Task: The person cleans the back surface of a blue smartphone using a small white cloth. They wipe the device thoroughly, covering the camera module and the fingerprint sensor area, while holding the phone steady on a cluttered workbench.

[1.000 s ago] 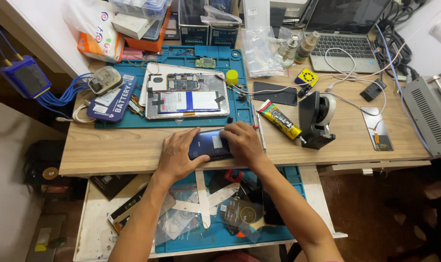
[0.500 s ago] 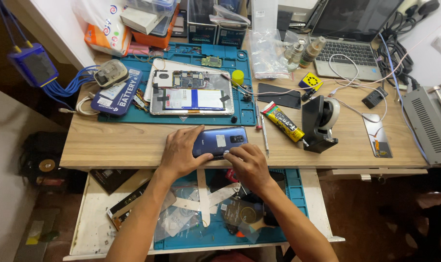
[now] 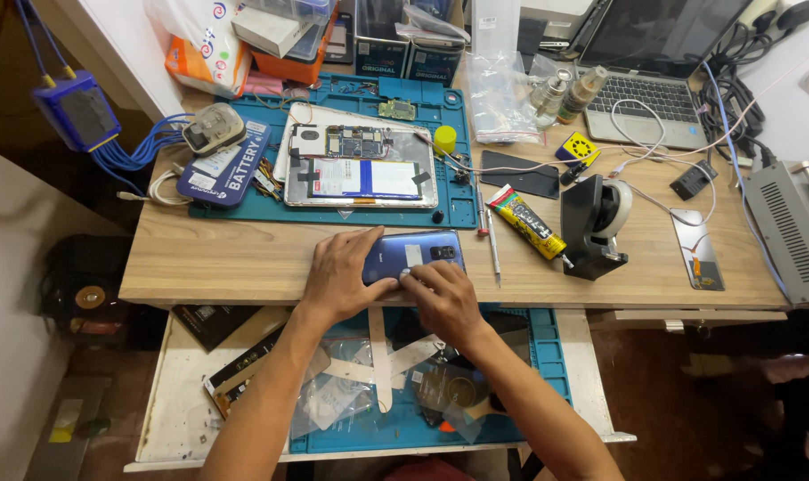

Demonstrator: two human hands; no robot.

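Observation:
A blue smartphone (image 3: 419, 252) lies back side up near the front edge of the wooden desk (image 3: 217, 258). My left hand (image 3: 344, 272) rests on its left end, fingers spread over the phone's edge. My right hand (image 3: 443, 298) presses its fingertips on the phone's lower middle edge. Both hands hold the phone flat against the desk. Farther back, an opened tablet (image 3: 360, 167) with bare circuit board and battery lies on a teal work mat (image 3: 453, 209).
A glue tube (image 3: 526, 222), tweezers (image 3: 491, 239) and a black tape dispenser (image 3: 594, 223) lie right of the phone. A laptop (image 3: 649, 76) and bottles (image 3: 565, 89) stand at the back. The pulled-out shelf below holds a second teal mat (image 3: 529, 392) with plastic films.
The phone has shifted slightly right and farther onto the desk. My right hand slid from on top of it to its lower edge; my left hand stays at its left end.

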